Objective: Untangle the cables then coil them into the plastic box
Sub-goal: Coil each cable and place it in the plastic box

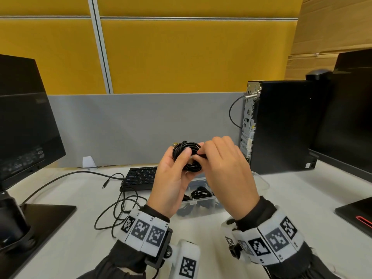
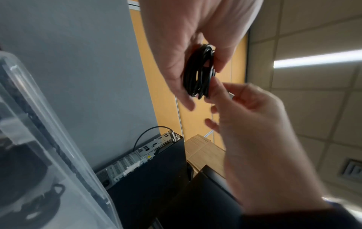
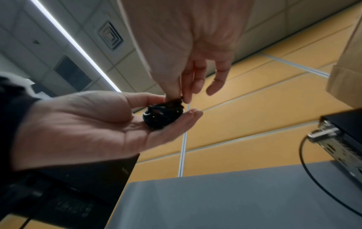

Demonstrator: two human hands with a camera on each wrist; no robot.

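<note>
Holding a black coiled cable [image 1: 187, 156] up above the plastic box [image 1: 198, 206], so it's roughly halfway I'd guess. The left hand [image 1: 173, 178] cradles the coil with thumb and fingers curled round it, and the right hand [image 1: 225, 168] pinches the loose end of the coil, probably tucking the plug in. The box already has a few black coils [image 1: 201, 193] sitting in its compartments, so those look done. Left of the box there's a thin cable [image 1: 118, 208] sprawled in loose loops on the desk [image 1: 291, 198], not yet coiled. The held coil isn't in the box yet either.
</note>
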